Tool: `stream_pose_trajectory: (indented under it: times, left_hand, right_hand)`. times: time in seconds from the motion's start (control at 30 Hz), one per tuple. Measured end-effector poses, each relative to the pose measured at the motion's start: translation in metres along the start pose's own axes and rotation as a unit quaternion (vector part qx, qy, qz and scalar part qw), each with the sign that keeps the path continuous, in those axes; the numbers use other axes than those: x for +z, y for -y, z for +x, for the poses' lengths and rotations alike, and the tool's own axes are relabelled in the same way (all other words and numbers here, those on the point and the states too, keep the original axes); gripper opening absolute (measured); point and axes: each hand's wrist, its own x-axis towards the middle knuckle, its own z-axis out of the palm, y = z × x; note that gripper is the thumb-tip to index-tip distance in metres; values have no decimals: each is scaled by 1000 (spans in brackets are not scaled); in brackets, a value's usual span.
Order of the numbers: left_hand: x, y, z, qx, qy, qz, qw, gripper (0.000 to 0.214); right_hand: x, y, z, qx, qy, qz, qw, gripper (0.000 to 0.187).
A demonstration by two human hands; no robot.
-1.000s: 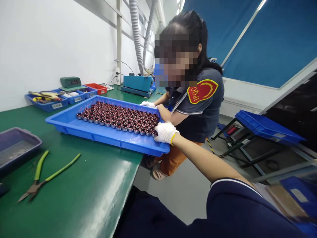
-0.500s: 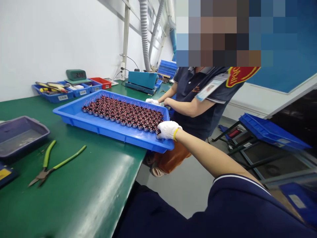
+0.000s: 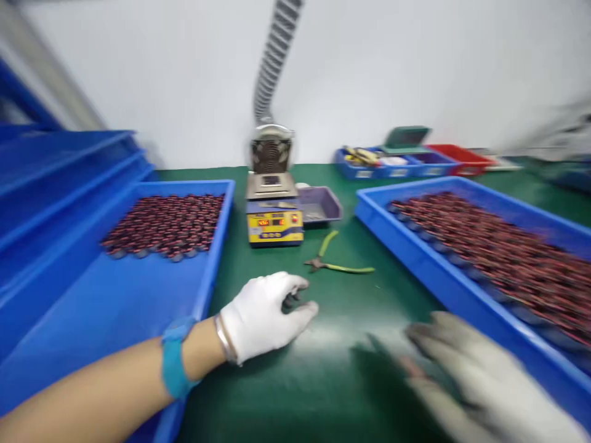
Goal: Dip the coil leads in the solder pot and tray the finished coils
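My left hand, in a white glove, hovers over or rests on the green table beside the left tray. Its thumb and forefinger are apart, with dark spots in the gap that look like soiled fingertips. Blurred by motion, my right hand is gloved too, thumb and fingers spread, close to the near wall of the right blue tray. In that tray stand rows of small round metal parts with reddish wires. Similar parts fill the far end of the left blue tray.
Green-handled cutters lie on the table. Behind them stand a yellow-and-blue soldering unit with a digital display and a purple-grey bin. Stacked blue trays rise at left; tool bins line the wall.
The view has swung left. My right hand has let go of a part at the right tray's corner and come back over the table. My left hand has come into view.
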Motion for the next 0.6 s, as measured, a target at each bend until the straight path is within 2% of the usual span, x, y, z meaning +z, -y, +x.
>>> stream_pose_trajectory:
  times: [0.07, 0.1, 0.17, 0.23, 0.27, 0.3, 0.4, 0.47, 0.6]
  left_hand:
    - [-13, 10, 3, -35, -113, -34, 992, 35]
    - [-23, 20, 0, -58, -170, -42, 983, 36]
    - [-46, 48, -11, -130, -277, -31, 952, 40]
    - [-72, 84, -24, -243, -370, 11, 897, 47]
    - [-83, 103, -30, -308, -383, 33, 870, 50]
    - [-91, 120, -35, -335, -382, 41, 860, 53]
    - [-99, 153, -43, -371, -359, 50, 855, 51]
    - [-95, 160, -43, -386, -339, 56, 856, 55]
    - [-87, 159, -40, -423, -311, 78, 848, 73]
  right_hand:
    - [47, 37, 34, -127, 30, 114, 985, 25]
    - [66, 57, 49, -157, 50, 159, 974, 26]
    - [96, 93, 75, -182, 90, 233, 951, 27]
    - [115, 116, 94, -193, 132, 270, 934, 30]
    - [121, 124, 100, -198, 150, 278, 928, 31]
    - [126, 129, 105, -201, 165, 281, 924, 31]
    - [131, 134, 112, -212, 192, 292, 913, 31]
    - [131, 131, 111, -220, 204, 302, 905, 32]
    - [128, 120, 109, -215, 221, 311, 899, 32]
